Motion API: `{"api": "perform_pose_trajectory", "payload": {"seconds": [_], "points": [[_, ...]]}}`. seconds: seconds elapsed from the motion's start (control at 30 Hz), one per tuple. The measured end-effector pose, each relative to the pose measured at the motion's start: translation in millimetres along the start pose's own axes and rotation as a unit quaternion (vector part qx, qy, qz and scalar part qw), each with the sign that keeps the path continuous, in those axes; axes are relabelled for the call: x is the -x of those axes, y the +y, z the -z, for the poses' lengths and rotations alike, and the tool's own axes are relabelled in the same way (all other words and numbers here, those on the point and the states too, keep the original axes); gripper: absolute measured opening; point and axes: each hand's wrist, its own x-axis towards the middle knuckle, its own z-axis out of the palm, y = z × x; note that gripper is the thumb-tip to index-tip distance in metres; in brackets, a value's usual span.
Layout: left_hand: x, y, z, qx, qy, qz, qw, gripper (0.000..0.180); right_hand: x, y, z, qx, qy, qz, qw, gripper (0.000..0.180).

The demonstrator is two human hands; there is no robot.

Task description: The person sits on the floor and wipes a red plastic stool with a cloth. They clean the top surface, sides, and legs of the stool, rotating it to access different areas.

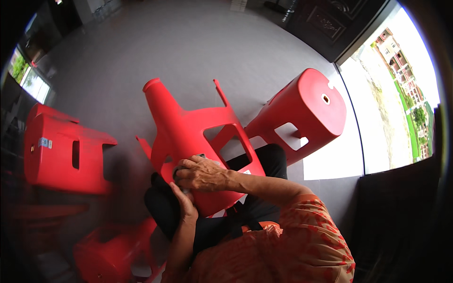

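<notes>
1. Right hand (203,173) lies palm-down on the side of a red plastic stool (198,137), fingers curled and pressed onto a small grey cloth (181,172); only an edge of the cloth shows under the fingertips.
2. Left hand (185,203) comes up from below, just under the right hand, fingers closed against the lower edge of the same stool; whether it pinches the stool or only props it, I cannot tell.
3. The stool is tipped over across the person's lap, on dark trousers (165,207), legs pointing up and away, a rectangular cut-out in its side panel facing the camera.
4. Orange patterned sleeve (292,236) covers the right arm, below and right of the held stool.
5. A second red stool (302,113) lies on its side just right of the held stool, its seat with a small slot turned outward.
6. A third red stool (61,146) stands well left of the held one; a fourth (113,250), blurred, sits below-left.
7. Grey floor (188,42) stretches beyond the held stool; bright glass door (391,94) far to its right.
</notes>
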Motion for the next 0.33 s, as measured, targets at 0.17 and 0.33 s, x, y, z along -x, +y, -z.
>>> {"api": "perform_pose_trajectory", "payload": {"seconds": [0.17,0.33], "points": [[-1.1,-14.2,9.1,0.044,0.002,0.07,0.997,0.086,39.9,-32.2,17.7,0.003,-0.029,-0.031,0.999,0.027],[-9.7,-41.9,23.0,0.075,-0.076,0.058,0.993,0.075,83.4,-57.6,33.9,-0.051,-0.036,-0.024,0.998,0.033]]}}
